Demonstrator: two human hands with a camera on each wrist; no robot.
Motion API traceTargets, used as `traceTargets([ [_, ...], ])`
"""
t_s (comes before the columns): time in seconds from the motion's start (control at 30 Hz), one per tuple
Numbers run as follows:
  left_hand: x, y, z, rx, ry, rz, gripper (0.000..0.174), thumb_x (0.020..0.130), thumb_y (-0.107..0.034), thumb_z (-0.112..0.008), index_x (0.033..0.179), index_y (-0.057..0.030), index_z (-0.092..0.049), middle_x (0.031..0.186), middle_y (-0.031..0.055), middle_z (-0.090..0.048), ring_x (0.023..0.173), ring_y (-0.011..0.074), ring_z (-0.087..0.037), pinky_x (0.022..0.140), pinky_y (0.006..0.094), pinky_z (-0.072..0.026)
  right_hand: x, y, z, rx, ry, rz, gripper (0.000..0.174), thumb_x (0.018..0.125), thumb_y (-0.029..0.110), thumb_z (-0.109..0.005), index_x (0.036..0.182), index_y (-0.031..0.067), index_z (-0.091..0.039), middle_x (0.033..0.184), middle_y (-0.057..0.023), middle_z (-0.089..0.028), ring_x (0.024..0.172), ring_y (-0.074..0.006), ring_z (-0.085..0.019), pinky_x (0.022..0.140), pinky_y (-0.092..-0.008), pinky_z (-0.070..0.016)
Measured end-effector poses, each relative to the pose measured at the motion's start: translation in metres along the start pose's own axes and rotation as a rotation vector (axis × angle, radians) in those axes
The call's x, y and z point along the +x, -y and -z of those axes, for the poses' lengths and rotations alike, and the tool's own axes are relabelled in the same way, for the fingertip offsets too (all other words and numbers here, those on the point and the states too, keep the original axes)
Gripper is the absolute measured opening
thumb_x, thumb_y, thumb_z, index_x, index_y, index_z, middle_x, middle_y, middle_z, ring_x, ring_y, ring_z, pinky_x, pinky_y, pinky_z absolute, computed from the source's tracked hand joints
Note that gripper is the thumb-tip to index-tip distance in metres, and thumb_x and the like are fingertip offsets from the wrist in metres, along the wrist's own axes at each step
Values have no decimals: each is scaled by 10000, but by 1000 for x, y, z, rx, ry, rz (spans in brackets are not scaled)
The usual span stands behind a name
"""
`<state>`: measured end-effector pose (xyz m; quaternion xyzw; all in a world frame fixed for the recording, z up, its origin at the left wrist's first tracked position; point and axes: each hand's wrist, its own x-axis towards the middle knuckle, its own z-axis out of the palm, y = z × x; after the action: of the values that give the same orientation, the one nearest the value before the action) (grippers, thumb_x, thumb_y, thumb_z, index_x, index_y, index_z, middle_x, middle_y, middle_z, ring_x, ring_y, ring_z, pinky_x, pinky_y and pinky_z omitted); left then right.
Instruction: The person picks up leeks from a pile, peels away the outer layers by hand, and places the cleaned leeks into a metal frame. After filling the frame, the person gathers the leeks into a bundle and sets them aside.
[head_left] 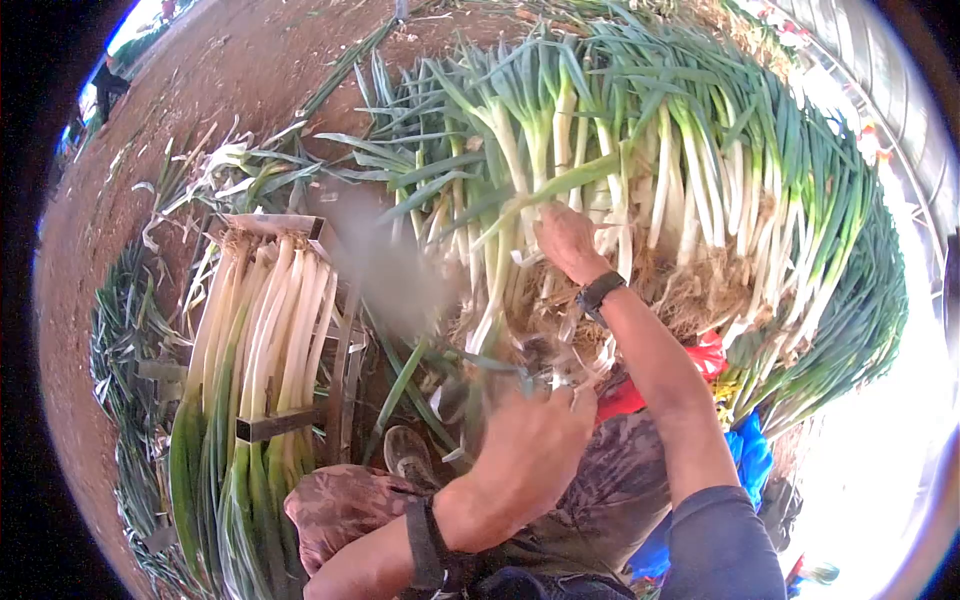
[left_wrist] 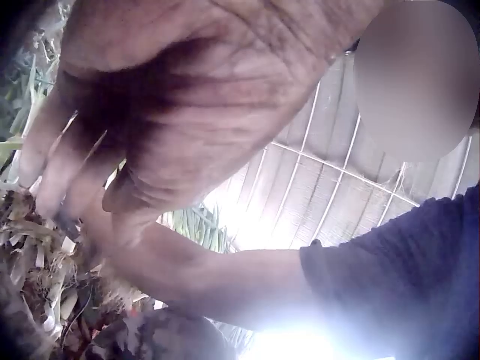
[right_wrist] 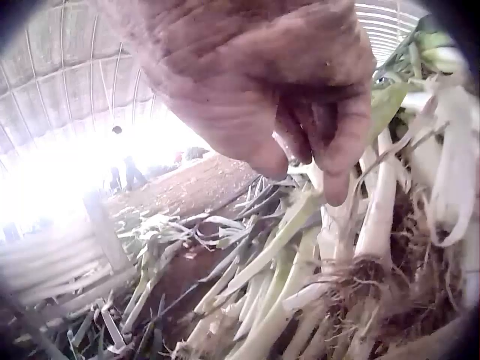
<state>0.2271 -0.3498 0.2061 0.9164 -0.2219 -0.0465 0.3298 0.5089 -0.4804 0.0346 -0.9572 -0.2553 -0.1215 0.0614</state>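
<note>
My right hand (head_left: 568, 240), with a black watch on its wrist, is at the front of a large heap of green onions (head_left: 690, 170). Its curled fingers hold a pale green onion stalk (head_left: 580, 178) that slants across the heap. In the right wrist view, the thumb and fingers (right_wrist: 337, 184) sit over this stalk, among white stems and brown roots. Lower down, my left hand (head_left: 530, 440) hovers over the lap, near loose roots and peelings (head_left: 565, 355). Its fingers (left_wrist: 52, 161) are loosely bent, and the palm in the left wrist view holds nothing.
To the left, a bundle of peeled green onions (head_left: 265, 330) lies in a metal-edged frame (head_left: 275, 425), roots at the far end. Discarded leaves (head_left: 230, 165) litter the soil behind it. A shoe (head_left: 408, 455) is close to the frame. A grey blur covers the ground between frame and heap.
</note>
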Motion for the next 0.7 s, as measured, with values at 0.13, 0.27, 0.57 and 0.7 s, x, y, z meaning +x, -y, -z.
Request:
traceTargets([
  [0.13,6,17,-1,-84,20,40,205,832,-100,-580,1014,-7,-576,832,170,-628,790,356,-651,694,440,-520,-6,-9,-4,-94,124,91,142,872,109,-554,789,1,-591,695,-164,-611,586,-286,-604,548,-435,-503],
  [0.27,13,27,2,-95,44,15,261,825,-105,-593,1068,-10,-572,819,149,-645,756,337,-657,672,427,-516,-11,-47,26,-240,301,20,155,852,116,-543,864,-13,-628,744,-187,-643,651,-292,-647,596,-446,-535],
  [0.57,25,23,-6,-47,-9,-30,136,766,-101,-614,875,-19,-608,816,119,-635,737,260,-672,646,371,-522,28,-17,-5,-31,392,-458,507,861,185,-547,1269,-94,-438,1004,-291,-665,946,-458,-648,887,-533,-514],
  [0.7,19,25,-7,-24,-13,-46,139,768,-97,-613,881,-15,-610,816,118,-632,743,254,-667,648,362,-515,33,-26,-9,-31,390,-463,533,860,243,-601,1249,-96,-469,1030,-306,-660,966,-433,-655,905,-502,-516],
])
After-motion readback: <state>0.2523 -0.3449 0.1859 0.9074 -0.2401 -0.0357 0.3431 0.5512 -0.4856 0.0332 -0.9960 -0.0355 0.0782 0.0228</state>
